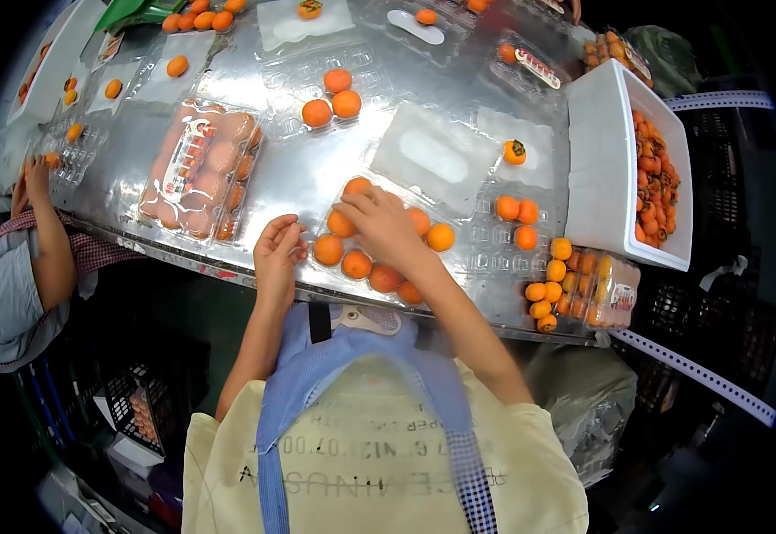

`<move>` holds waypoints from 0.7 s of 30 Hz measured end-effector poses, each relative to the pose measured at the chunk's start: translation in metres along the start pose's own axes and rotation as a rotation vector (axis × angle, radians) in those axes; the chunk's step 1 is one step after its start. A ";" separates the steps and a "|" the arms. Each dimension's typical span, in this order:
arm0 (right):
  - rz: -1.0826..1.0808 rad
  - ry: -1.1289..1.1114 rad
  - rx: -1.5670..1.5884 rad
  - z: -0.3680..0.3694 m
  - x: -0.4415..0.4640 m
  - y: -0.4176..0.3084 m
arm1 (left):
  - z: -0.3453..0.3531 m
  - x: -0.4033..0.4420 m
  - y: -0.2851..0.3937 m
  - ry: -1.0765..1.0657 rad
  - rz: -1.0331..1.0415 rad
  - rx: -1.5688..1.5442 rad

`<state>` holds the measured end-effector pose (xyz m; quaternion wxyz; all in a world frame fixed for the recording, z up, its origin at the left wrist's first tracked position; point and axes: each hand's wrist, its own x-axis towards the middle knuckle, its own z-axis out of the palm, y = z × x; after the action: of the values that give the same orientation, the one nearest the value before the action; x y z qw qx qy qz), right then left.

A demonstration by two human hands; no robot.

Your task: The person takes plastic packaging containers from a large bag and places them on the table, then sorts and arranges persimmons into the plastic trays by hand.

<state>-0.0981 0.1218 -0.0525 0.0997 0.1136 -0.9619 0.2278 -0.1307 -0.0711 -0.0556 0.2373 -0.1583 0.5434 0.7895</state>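
In front of me lies a clear plastic tray, partly filled with orange persimmons [357, 263] in its cups. My right hand [379, 227] is over the middle of this tray, its bent fingertips on a persimmon [341, 223] near the far left corner. The palm hides part of the tray beneath it. To the left of the tray, my left hand [279, 254] is raised with loosely curled, slightly parted fingers and holds nothing. A closed clear box of persimmons [199, 169] with a printed label lies farther left.
A white foam crate [597, 169] heaped with small persimmons stands at the right. Nearby are a packed clear box [606, 289] and loose persimmons [544, 294]. White pads [419, 160] and other trays [317, 76] lie beyond. At far left, another person's hand [36, 178] touches fruit.
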 end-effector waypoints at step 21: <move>-0.182 -0.089 -0.008 0.006 0.001 0.027 | 0.003 0.006 -0.013 -0.126 -0.001 0.123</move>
<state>-0.1072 0.1423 -0.0686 0.0774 0.2101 -0.9520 0.2087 -0.1285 -0.0628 -0.0678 0.2807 -0.0933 0.5749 0.7629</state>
